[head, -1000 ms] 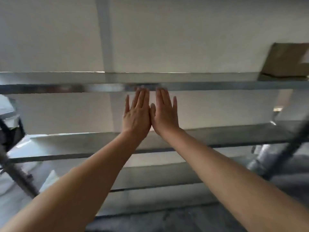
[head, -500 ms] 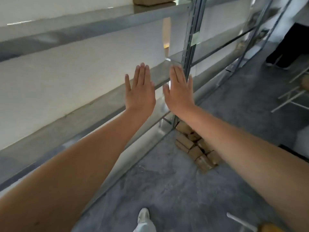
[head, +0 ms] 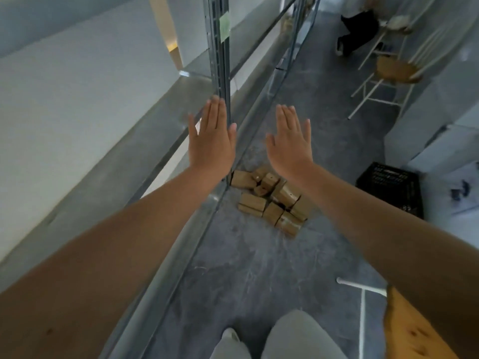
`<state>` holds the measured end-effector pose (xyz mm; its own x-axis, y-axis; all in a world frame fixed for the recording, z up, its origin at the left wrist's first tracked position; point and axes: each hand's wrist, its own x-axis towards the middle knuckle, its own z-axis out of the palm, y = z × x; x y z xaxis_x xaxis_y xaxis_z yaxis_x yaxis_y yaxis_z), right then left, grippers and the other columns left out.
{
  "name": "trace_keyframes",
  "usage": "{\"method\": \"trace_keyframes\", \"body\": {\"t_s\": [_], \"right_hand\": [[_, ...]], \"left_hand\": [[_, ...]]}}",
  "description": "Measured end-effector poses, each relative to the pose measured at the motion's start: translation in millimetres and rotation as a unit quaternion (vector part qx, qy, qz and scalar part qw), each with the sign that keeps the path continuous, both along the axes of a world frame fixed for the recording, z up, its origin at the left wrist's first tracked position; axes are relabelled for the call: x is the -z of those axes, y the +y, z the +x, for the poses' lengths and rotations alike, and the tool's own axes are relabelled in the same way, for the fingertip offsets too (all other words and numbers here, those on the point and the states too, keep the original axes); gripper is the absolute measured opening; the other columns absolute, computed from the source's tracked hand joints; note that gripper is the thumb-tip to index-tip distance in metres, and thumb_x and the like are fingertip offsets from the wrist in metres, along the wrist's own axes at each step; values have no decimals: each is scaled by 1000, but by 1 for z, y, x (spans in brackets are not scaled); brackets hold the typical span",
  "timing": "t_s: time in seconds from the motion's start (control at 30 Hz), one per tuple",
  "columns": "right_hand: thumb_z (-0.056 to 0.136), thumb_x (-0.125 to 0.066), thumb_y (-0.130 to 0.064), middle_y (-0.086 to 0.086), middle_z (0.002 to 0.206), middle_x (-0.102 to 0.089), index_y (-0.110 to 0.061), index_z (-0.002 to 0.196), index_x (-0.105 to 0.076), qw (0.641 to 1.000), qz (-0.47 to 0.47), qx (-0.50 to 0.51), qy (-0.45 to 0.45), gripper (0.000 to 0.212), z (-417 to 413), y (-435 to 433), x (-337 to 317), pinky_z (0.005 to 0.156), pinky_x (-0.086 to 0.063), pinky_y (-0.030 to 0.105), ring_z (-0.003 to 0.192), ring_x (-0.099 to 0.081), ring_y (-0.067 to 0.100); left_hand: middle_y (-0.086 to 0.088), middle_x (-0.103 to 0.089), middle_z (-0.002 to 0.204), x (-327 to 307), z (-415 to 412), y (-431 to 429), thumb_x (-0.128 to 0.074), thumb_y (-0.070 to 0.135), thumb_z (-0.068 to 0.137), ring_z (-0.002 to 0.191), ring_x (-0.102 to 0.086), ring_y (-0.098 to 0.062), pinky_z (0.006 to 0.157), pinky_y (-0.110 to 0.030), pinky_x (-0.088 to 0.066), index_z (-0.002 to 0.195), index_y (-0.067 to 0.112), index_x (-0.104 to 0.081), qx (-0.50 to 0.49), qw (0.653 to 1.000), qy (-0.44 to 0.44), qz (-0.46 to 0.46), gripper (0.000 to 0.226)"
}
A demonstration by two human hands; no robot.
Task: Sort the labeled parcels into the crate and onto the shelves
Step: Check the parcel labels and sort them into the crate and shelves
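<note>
The cardboard parcels [head: 269, 200] now lie closer, heaped on the floor [head: 246, 268] below and beyond both hands, nearer the right hand [head: 290, 141] than the left hand [head: 211, 141]. Both hands are flat and empty; the black crate [head: 391, 189] stands further right.

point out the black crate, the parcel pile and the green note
black crate [head: 394, 193]: head view, its near side wall
parcel pile [head: 286, 195]: head view, face of a middle box
green note [head: 224, 25]: head view, its centre

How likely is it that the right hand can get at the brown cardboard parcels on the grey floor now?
Probably yes, after bending down. The right hand is open and empty, and nothing lies between it and the brown cardboard parcels on the grey floor.
</note>
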<state>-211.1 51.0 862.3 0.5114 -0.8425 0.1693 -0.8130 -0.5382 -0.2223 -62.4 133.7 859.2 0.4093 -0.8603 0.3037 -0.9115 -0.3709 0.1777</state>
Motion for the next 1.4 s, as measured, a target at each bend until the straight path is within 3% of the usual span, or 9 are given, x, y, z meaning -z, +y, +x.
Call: {"method": "trace_keyframes", "body": {"t_s": [0.3,0.8,1.07,1.4], "right_hand": [[104,-26,-29,1,165,-2,-10,157,-2,992,51,117,-1,61,-40,-109,22,122,7,47,152,6,15],[105,-23,-31,2,166,3,-10,157,3,997,50,64,-16,62,-27,-312,47,122,8,47,151,11,14],[104,-23,-30,3,166,3,-10,157,4,997,64,28,-16,62,-7,-359,65,122,6,49,151,11,15],[101,-29,-26,1,165,1,-11,157,2,990,120,63,44,66,-3,-409,128,122,9,47,151,10,14]], "left_hand": [[-3,0,166,22,-17,-106,-13,39,106,153,5,-17,123,-48,2,158,12,-2,79,997,9,19,59],[-1,4,166,35,-33,-310,-8,41,103,152,8,-14,122,-45,5,158,14,2,63,996,-3,58,62],[-3,-3,166,63,-19,-356,-3,43,102,152,4,-15,123,-47,1,158,12,-3,61,995,2,80,64],[-2,-1,166,141,13,-404,-16,36,106,153,4,-15,122,-47,3,158,13,-3,57,982,70,165,58]]}}
